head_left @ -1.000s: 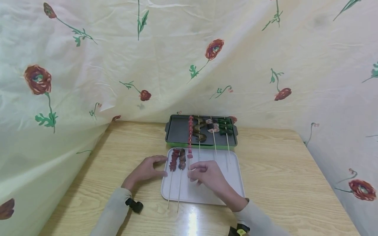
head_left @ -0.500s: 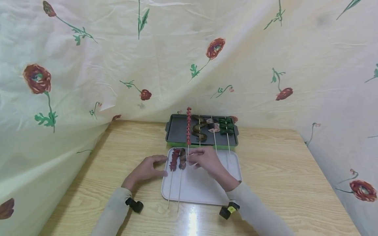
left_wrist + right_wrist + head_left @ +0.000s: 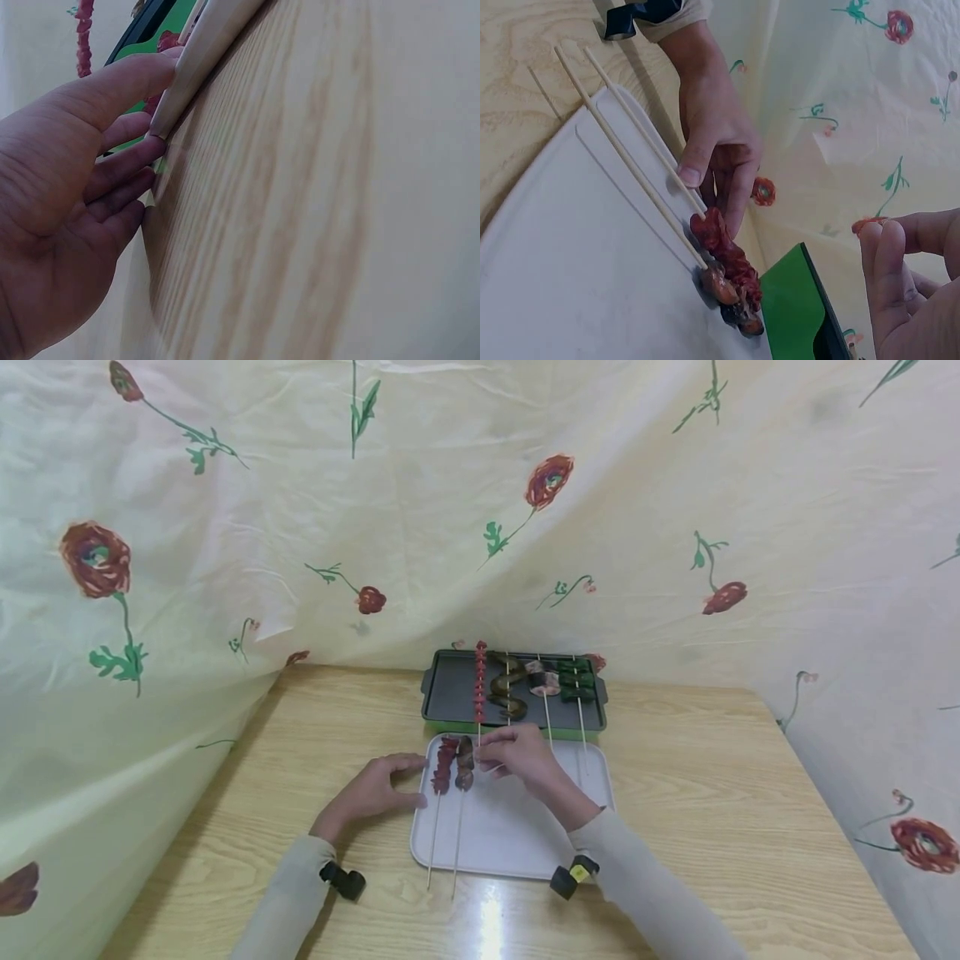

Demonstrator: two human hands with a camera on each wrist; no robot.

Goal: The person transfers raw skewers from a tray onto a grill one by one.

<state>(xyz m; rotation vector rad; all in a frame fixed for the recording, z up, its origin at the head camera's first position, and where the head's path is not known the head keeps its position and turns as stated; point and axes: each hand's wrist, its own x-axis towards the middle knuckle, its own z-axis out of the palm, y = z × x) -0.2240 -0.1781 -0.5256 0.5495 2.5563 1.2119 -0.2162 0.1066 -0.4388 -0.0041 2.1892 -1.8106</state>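
Observation:
My right hand (image 3: pixel 521 756) pinches the bare stick of a skewer of small red pieces (image 3: pixel 480 681), whose food part is over the black grill plate (image 3: pixel 453 685). In the right wrist view, thumb and fingertips of that hand (image 3: pixel 915 277) meet; the stick is hard to make out there. My left hand (image 3: pixel 375 789) touches the left edge of a white tray (image 3: pixel 510 835), thumb and fingers spread apart. On the tray's left side lie a dark red meat skewer (image 3: pixel 444 766) and a brownish one (image 3: pixel 464 767), sticks overhanging the front edge.
Right of the red skewer, the grill plate bears a coiled brown skewer (image 3: pixel 510 685), a pink-and-dark skewer (image 3: pixel 542 679) and a dark green skewer (image 3: pixel 576 681). Their sticks extend over the tray. A flowered cloth (image 3: pixel 420 527) hangs behind the wooden table (image 3: pixel 712 793).
My right hand has moved forward with the red skewer, carrying its pieces from partly above the tray to over the grill plate, then dipping slightly. The left hand has stayed put.

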